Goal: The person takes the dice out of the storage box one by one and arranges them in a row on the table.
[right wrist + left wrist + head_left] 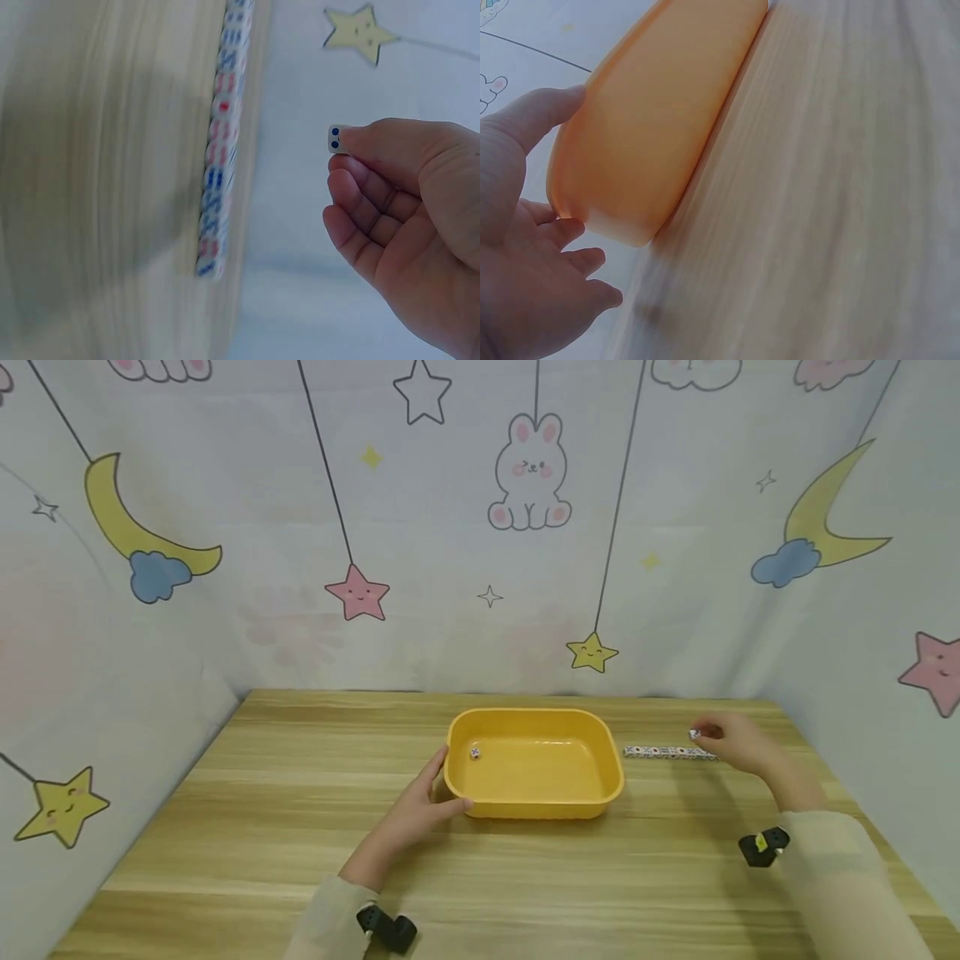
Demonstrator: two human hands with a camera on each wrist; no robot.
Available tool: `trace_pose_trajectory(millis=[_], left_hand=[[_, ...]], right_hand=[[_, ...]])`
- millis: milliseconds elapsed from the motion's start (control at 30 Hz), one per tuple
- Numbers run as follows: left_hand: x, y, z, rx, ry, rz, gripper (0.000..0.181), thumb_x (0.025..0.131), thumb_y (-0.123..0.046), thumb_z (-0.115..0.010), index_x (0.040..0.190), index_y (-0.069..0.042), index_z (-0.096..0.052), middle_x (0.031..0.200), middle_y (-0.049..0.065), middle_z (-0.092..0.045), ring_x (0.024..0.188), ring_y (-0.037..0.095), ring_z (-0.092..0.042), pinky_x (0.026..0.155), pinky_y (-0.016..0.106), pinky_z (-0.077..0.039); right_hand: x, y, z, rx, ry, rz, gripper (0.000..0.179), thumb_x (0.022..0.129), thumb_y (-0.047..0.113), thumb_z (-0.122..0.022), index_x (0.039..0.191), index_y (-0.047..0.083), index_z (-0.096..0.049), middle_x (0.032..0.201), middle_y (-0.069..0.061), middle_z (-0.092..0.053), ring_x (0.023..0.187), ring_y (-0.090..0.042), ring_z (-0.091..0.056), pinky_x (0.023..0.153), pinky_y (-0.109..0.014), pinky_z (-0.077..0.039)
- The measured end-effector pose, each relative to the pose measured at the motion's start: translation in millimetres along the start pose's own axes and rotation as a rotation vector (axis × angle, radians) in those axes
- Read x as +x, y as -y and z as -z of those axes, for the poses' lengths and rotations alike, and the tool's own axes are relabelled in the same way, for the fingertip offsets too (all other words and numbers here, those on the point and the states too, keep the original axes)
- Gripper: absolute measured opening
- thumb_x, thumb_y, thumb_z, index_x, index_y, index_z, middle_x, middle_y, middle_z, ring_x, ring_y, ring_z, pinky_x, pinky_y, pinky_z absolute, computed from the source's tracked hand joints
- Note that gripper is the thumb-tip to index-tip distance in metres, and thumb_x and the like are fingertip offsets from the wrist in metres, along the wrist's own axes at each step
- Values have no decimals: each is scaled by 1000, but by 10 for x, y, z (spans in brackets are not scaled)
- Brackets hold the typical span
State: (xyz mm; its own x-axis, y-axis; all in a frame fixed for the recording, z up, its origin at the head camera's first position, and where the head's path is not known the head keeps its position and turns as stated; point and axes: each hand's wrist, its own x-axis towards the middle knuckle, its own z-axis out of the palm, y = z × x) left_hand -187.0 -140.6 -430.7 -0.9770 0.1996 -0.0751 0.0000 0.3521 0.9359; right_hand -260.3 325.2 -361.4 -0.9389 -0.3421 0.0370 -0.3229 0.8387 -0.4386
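A yellow plastic tub stands on the table, with a single die lying inside near its left end. My left hand holds the tub's left front corner, thumb on the front by the rim and fingers around the left end. Between thumb and index finger, my right hand pinches a white die with blue pips showing. That hand is raised over the right end of a straight row of dice, whose pips are red and blue. Part of the row's right end is hidden behind the hand in the head view.
The wood-grain table meets a pale curtain with cartoon stars, moons and a rabbit at the back. Similar cloth hangs along both sides. The row of dice lies right of the tub, close to its right wall.
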Motion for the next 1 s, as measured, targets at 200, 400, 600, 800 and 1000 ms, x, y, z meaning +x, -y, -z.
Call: trace_pose_trajectory(millis=[200, 400, 600, 800, 1000], left_hand=[[0, 2, -2, 1, -4, -1, 96, 84, -29, -76, 156, -19, -14, 161, 6, -15, 148, 33, -7, 115, 60, -10], [-3, 7, 6, -2, -3, 3, 97, 83, -31, -77, 156, -20, -14, 161, 7, -14, 148, 33, -7, 115, 60, -9], [3, 5, 6, -3, -5, 3, 97, 83, -32, -77, 156, -21, -14, 161, 6, -13, 148, 33, -6, 115, 60, -9], [0, -7, 16, 7, -12, 4, 97, 83, -32, -77, 156, -21, -14, 161, 6, -14, 148, 33, -6, 115, 60, -10], [-4, -1, 2, 0, 1, -10, 96, 84, -30, -76, 156, -19, -14, 161, 7, -13, 148, 32, -6, 115, 60, -10]], right_hand=[[-149, -396, 71, -63, -29, -38, 26, 90, 4, -61, 104, -18, -62, 87, -22, -66, 79, -31, -62, 68, -43, -52], [-234, -708, 45, -96, -56, -64, 25, 88, 4, -62, 100, -18, -63, 89, -28, -66, 83, -43, -63, 73, -52, -52], [-244, -870, 37, -69, -47, -109, 27, 90, 6, -60, 102, -17, -62, 91, -31, -64, 85, -45, -61, 72, -53, -52], [-218, -907, 34, -94, -37, -140, 27, 90, 9, -60, 101, -16, -62, 90, -28, -65, 84, -42, -61, 72, -51, -51], [-219, -967, 0, -106, -39, -158, 23, 86, 11, -63, 93, -10, -65, 86, -23, -66, 82, -38, -62, 71, -46, -50]])
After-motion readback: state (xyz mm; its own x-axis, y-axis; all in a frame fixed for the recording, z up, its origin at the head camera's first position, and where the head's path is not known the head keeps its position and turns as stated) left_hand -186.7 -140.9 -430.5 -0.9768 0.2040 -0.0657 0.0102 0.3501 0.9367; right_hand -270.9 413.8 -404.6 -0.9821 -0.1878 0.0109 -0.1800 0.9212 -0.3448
